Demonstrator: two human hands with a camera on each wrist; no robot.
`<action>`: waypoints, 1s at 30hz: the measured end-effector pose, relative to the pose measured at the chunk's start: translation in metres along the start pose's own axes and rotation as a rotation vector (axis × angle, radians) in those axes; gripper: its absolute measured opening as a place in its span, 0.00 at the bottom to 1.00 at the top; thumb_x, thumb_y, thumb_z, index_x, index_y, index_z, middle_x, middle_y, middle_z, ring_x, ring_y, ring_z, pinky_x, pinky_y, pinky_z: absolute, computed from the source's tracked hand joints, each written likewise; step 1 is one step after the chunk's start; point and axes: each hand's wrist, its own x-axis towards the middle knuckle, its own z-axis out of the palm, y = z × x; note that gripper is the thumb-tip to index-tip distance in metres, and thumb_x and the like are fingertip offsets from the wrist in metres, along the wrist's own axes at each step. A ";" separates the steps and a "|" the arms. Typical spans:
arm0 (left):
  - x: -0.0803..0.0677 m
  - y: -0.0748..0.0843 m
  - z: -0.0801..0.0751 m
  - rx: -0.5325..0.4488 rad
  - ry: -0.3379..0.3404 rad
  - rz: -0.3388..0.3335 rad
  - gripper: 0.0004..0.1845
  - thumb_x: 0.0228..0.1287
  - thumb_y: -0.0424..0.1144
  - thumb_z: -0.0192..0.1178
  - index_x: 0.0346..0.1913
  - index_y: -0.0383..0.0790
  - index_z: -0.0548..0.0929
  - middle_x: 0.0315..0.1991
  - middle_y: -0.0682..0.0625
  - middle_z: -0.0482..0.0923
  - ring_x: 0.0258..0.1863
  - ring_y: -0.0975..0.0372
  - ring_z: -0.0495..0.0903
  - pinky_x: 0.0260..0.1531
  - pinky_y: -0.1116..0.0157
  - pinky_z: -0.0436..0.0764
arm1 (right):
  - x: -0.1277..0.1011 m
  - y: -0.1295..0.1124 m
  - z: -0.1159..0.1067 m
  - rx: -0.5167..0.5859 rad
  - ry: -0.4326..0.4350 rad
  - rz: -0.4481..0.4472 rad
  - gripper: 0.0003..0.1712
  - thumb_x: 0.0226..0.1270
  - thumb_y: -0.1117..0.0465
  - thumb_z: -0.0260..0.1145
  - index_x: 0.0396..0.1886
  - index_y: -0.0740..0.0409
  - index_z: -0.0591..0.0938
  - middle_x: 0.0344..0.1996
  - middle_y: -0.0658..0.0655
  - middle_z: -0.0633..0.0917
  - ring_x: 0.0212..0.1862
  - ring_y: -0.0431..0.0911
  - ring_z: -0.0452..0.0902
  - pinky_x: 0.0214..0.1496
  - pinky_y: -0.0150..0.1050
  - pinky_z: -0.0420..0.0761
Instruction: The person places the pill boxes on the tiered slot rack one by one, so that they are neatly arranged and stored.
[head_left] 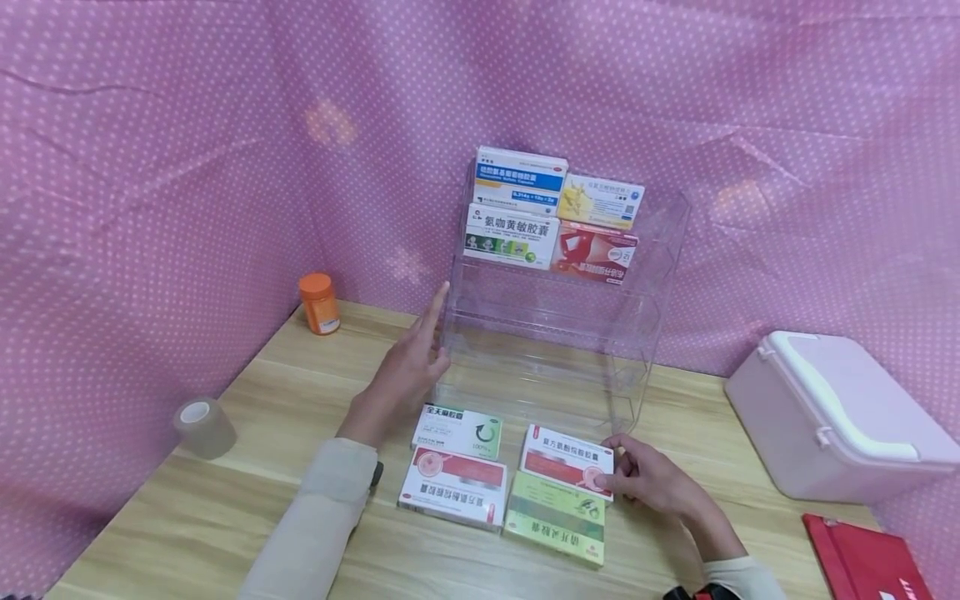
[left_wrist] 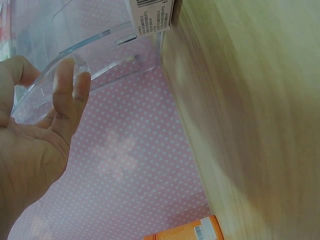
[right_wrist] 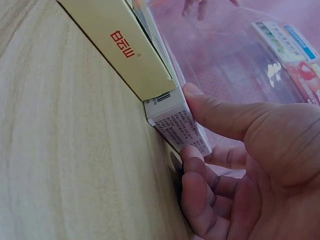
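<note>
A clear acrylic tiered rack stands at the back of the wooden table, with several medicine boxes on its top tiers. My left hand rests with straight fingers against the rack's left side. Several boxes lie flat in front of the rack. My right hand pinches the right end of the red-and-white box, thumb on top and fingers under its edge. A green box lies just in front of it, and its tan side shows in the right wrist view.
An orange bottle stands at the back left and a roll of tape at the left edge. A pink lidded case sits on the right, with a red folder near the front right corner. Pink dotted cloth surrounds the table.
</note>
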 end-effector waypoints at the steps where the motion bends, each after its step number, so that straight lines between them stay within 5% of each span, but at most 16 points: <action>1: 0.000 0.000 0.000 -0.002 0.002 -0.001 0.59 0.75 0.31 0.60 0.86 0.77 0.31 0.89 0.50 0.51 0.64 0.48 0.79 0.64 0.45 0.85 | 0.000 0.000 0.000 -0.006 0.005 -0.001 0.27 0.73 0.59 0.74 0.63 0.68 0.76 0.28 0.54 0.79 0.27 0.38 0.73 0.26 0.31 0.76; 21: 0.004 -0.006 0.000 0.003 0.010 0.021 0.59 0.75 0.31 0.59 0.85 0.79 0.30 0.89 0.49 0.51 0.61 0.48 0.81 0.57 0.48 0.88 | 0.001 -0.007 0.004 -0.091 0.054 0.053 0.27 0.72 0.57 0.75 0.63 0.62 0.75 0.32 0.55 0.81 0.31 0.41 0.75 0.29 0.32 0.79; 30: 0.006 -0.006 0.003 0.006 0.010 0.007 0.60 0.74 0.31 0.61 0.85 0.79 0.31 0.87 0.48 0.57 0.58 0.50 0.81 0.56 0.49 0.88 | -0.006 -0.017 0.006 -0.199 0.102 0.052 0.26 0.68 0.54 0.77 0.59 0.55 0.76 0.39 0.55 0.88 0.40 0.45 0.81 0.40 0.33 0.78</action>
